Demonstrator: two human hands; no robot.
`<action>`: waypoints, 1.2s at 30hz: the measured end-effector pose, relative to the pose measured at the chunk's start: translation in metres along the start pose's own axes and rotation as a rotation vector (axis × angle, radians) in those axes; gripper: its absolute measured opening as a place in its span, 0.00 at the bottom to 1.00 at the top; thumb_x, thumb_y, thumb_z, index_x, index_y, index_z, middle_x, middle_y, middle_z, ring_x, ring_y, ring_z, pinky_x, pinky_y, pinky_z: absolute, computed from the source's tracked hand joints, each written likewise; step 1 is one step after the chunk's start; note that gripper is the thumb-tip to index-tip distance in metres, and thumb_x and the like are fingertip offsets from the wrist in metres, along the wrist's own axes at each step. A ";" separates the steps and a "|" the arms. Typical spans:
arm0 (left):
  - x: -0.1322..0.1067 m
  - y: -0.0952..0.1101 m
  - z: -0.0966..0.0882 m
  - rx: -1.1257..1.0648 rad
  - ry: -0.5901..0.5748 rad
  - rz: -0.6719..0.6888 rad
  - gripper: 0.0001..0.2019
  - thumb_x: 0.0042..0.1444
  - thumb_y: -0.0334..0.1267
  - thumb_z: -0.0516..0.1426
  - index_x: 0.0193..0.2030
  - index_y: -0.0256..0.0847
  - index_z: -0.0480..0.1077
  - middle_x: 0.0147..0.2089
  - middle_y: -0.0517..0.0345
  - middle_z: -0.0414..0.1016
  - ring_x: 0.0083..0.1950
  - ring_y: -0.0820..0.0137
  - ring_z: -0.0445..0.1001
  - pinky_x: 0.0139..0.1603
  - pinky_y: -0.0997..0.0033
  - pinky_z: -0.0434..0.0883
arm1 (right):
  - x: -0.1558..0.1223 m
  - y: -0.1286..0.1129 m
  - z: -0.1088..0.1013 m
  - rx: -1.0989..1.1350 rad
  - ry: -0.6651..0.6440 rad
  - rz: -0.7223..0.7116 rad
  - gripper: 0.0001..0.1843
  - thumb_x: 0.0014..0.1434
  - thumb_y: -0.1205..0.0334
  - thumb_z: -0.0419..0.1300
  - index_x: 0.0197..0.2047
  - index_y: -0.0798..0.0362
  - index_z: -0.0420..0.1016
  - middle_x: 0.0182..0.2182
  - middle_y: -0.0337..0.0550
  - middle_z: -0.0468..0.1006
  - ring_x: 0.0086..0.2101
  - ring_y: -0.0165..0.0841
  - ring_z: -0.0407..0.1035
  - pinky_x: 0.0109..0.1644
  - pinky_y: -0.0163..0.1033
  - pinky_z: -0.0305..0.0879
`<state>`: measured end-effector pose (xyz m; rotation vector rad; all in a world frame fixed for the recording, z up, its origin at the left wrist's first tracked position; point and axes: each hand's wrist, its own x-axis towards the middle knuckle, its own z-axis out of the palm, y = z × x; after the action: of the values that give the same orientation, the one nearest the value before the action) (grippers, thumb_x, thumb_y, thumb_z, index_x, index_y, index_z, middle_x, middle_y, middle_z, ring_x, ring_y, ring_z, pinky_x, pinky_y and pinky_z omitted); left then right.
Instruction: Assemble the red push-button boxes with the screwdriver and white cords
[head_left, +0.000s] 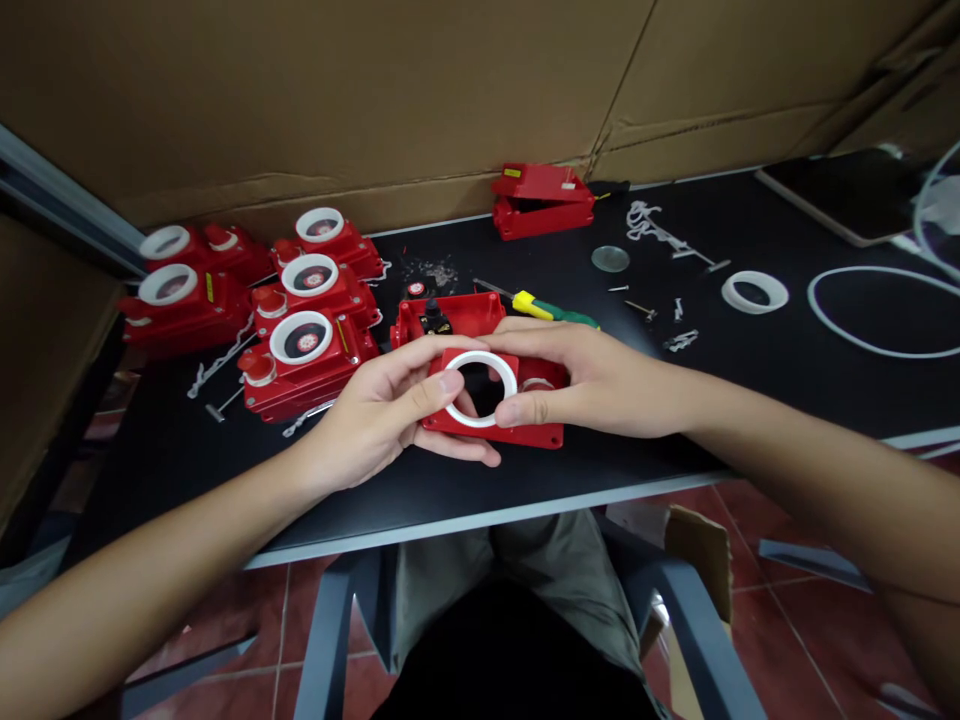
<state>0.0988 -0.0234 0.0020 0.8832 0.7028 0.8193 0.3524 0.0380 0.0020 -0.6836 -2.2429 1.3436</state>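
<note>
Over the near edge of the black table (585,480), both hands grip a red plastic cover plate (525,432) with a white ring (459,415) seated around its round opening. My left hand (390,415) wraps the plate's left side, its thumb pressing on the ring. My right hand (585,385) closes on the right side, thumb on the ring's right edge and fingers over the top. Just behind the plate lies an open red box base (450,318) with a small black part inside.
Several finished red boxes (300,345) with white rings sit at the left. A green-and-yellow screwdriver (551,310), loose screws (679,340), a clear disc (610,259), a spare white ring (754,292), a large white gasket loop (885,310) and another red box (541,200) lie behind. Cardboard (375,90) walls the back.
</note>
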 end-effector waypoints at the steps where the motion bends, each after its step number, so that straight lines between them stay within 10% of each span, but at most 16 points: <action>1: 0.000 0.000 0.000 0.003 -0.004 0.005 0.16 0.70 0.42 0.72 0.61 0.42 0.81 0.41 0.59 0.86 0.43 0.57 0.93 0.45 0.53 0.94 | 0.000 -0.001 0.000 -0.001 -0.005 0.002 0.30 0.68 0.43 0.76 0.65 0.51 0.86 0.51 0.45 0.83 0.50 0.40 0.76 0.54 0.43 0.72; 14: -0.001 -0.003 -0.004 0.110 -0.063 -0.011 0.25 0.68 0.45 0.74 0.68 0.50 0.76 0.60 0.51 0.84 0.50 0.56 0.91 0.51 0.54 0.92 | -0.002 -0.007 -0.007 -0.007 -0.033 0.041 0.34 0.67 0.42 0.75 0.70 0.49 0.82 0.62 0.48 0.85 0.56 0.43 0.79 0.56 0.45 0.75; 20: 0.000 -0.009 -0.008 0.135 0.012 0.010 0.26 0.66 0.44 0.75 0.65 0.50 0.72 0.51 0.59 0.82 0.51 0.63 0.88 0.55 0.54 0.91 | -0.002 -0.004 -0.004 0.118 -0.053 0.117 0.29 0.78 0.42 0.62 0.71 0.52 0.77 0.48 0.46 0.87 0.39 0.34 0.78 0.43 0.40 0.76; 27: 0.006 -0.010 -0.012 0.205 -0.042 0.025 0.33 0.59 0.40 0.79 0.66 0.47 0.72 0.62 0.50 0.83 0.65 0.51 0.85 0.66 0.46 0.85 | -0.005 0.002 -0.002 -0.268 0.141 -0.245 0.44 0.61 0.39 0.80 0.73 0.46 0.77 0.63 0.54 0.77 0.60 0.46 0.75 0.63 0.52 0.78; 32: 0.009 -0.013 -0.011 0.216 -0.058 0.023 0.30 0.56 0.28 0.78 0.61 0.43 0.73 0.61 0.51 0.81 0.56 0.60 0.86 0.56 0.60 0.89 | -0.004 0.002 -0.004 -0.339 0.130 -0.448 0.22 0.68 0.51 0.77 0.62 0.45 0.85 0.53 0.50 0.80 0.53 0.41 0.77 0.59 0.50 0.78; 36: 0.007 -0.016 -0.009 0.174 -0.085 0.020 0.25 0.62 0.28 0.75 0.61 0.44 0.73 0.59 0.55 0.80 0.52 0.65 0.85 0.51 0.64 0.91 | -0.004 0.004 -0.004 -0.313 0.121 -0.446 0.24 0.69 0.54 0.76 0.65 0.48 0.84 0.54 0.52 0.82 0.52 0.41 0.79 0.57 0.49 0.78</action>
<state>0.1001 -0.0204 -0.0176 1.0770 0.6984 0.7418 0.3585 0.0395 -0.0001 -0.3185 -2.3444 0.7297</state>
